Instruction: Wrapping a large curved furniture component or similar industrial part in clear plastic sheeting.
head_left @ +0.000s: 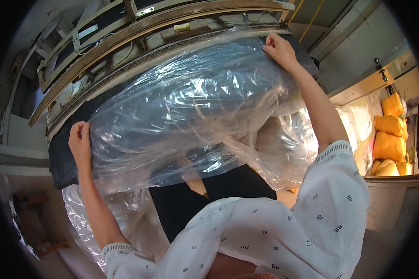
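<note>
A large sheet of clear plastic film (pixel 191 97) lies wrinkled and shiny across a dark padded surface (pixel 63 156) in front of me. My left hand (pixel 80 142) is closed at the sheet's left edge, thumb and fingers pinching the film. Farther off, at the far right corner, my right hand (pixel 280 50) is closed on the same film. Between the two hands the sheet spreads wide, and its near part hangs in loose folds over the front edge, towards my lap. What lies under the film shows only as dark material.
Behind the padded surface runs a long wooden rail frame (pixel 172 23) with cables and a small yellow block (pixel 182 28). Orange bundles (pixel 390 139) stand on a shelf at right. More crumpled plastic (pixel 86 223) hangs below at left.
</note>
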